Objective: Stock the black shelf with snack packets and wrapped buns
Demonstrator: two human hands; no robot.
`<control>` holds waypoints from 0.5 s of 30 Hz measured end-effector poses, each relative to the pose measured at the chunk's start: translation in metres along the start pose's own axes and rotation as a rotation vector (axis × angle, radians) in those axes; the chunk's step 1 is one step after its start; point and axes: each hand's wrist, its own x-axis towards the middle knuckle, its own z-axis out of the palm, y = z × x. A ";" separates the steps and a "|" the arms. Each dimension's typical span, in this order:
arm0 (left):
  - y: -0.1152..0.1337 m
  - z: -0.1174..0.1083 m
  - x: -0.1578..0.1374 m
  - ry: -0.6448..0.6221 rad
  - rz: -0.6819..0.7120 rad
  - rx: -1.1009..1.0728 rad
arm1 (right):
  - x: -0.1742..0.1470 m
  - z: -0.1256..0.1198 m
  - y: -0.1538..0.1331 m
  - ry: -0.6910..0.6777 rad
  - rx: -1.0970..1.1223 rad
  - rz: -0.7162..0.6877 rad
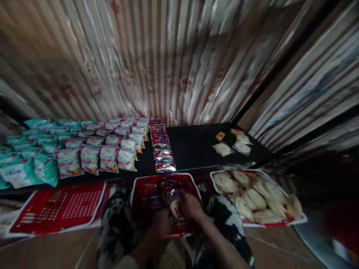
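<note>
Both my hands are inside the red basket [136,200] with a white rim, between my knees. My right hand [190,205] is closed at the edge of a shiny packet with a pale, red-marked face [176,209]. Just left of that packet is my left hand [162,223], its fingers smeared by motion and dark, so its grip does not show. Several dark red and blue shiny packets [155,201] lie in the basket around my hands. On the black shelf beyond, a column of similar red packets [161,139] lies flat.
White-and-orange snack bags [109,158] stand in rows on the black shelf [190,145], with teal bags [46,168] left of them. A few clear packets [223,149] lie to the right. A red basket [64,209] is at left; another basket [304,218] holds pale round packets.
</note>
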 end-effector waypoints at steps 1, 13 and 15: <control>-0.001 -0.004 -0.001 0.061 0.006 -0.033 | -0.004 -0.004 0.000 0.006 0.081 -0.023; 0.017 -0.020 0.029 0.367 0.213 -0.924 | -0.006 -0.034 0.005 0.107 0.829 -0.140; 0.031 -0.028 0.031 0.414 0.212 -0.907 | -0.007 -0.041 0.010 0.090 0.815 -0.176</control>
